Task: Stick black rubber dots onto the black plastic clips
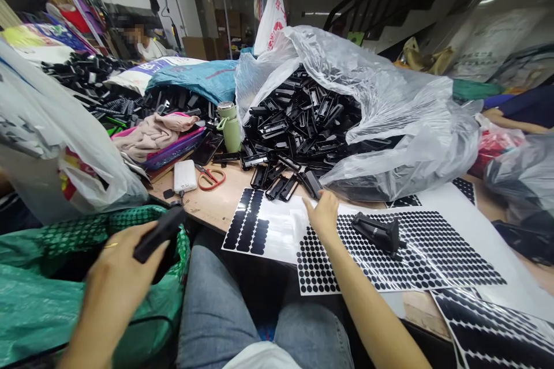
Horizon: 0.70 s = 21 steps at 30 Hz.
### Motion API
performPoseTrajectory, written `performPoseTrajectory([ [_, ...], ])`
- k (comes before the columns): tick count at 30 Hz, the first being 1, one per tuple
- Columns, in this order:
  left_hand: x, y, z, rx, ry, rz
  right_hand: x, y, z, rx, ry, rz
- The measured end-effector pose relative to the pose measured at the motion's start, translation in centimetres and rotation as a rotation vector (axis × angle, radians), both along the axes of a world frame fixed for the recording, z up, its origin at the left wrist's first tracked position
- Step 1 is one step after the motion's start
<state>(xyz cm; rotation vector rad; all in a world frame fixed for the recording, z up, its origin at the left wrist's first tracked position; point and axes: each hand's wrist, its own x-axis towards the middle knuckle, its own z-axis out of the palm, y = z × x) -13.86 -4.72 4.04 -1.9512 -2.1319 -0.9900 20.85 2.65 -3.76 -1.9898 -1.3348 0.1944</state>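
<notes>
My left hand [125,259] is closed around a long black plastic part [160,233], held above an open green woven bag [30,294]. My right hand [324,213] reaches to the front edge of a heap of black plastic parts [303,121]. Its thumb and fingers close about the near end of one black plastic part [311,183]; the grip is partly hidden. Under my right forearm lies a sheet of round black stickers [433,242], with a black stand-like piece [378,233] on top. Left of it is a sheet with black oblong stickers [246,222].
The heap spills from a large clear plastic bag [398,109]. A green bottle [229,127], red-handled scissors [211,179] and a white power bank [185,176] stand or lie to the left. Another sticker sheet [497,323] hangs near the right edge. A person [149,46] is in the background.
</notes>
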Motion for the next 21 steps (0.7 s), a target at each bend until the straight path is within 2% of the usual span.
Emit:
performPoseTrajectory([
  [2,-2.2,0.0,0.3,0.005,0.162,0.139,1.6,2.4,-0.7,-0.073,-0.033,-0.050],
  [4,-1.9,0.6,0.1,0.033,0.207,0.162,2.5,4.2,-0.9,-0.108,-0.025,-0.030],
  [5,-1.0,1.0,-0.1,0.051,0.188,0.122,2.8,4.8,-0.9,-0.115,-0.013,-0.004],
  [8,3.8,2.6,-1.1,0.072,0.050,-0.128,3.6,5.2,-0.1,-0.116,0.026,0.080],
  [11,8.9,4.5,-2.1,0.022,-0.124,-0.370,4.6,3.6,1.6,-0.107,0.075,0.176],
  [13,11.8,5.8,-2.6,-0.040,-0.235,-0.505,4.8,1.9,3.0,-0.154,0.212,0.352],
  [15,14.0,6.8,-2.8,-0.125,-0.333,-0.674,4.5,0.4,4.4,-0.272,0.425,0.622],
  [17,15.3,7.6,-2.9,-0.251,-0.436,-0.878,3.7,-0.6,5.6,-0.408,0.604,0.859],
  [19,15.6,8.2,-3.0,-0.372,-0.559,-1.001,2.4,-0.7,6.2,-0.467,0.671,0.953],
  [20,15.3,8.5,-3.2,-0.416,-0.639,-0.982,1.6,-0.6,6.2,-0.437,0.685,0.944],
  [21,14.8,8.7,-3.4,-0.441,-0.737,-0.904,0.8,-0.3,6.0,-0.370,0.683,0.895],
])
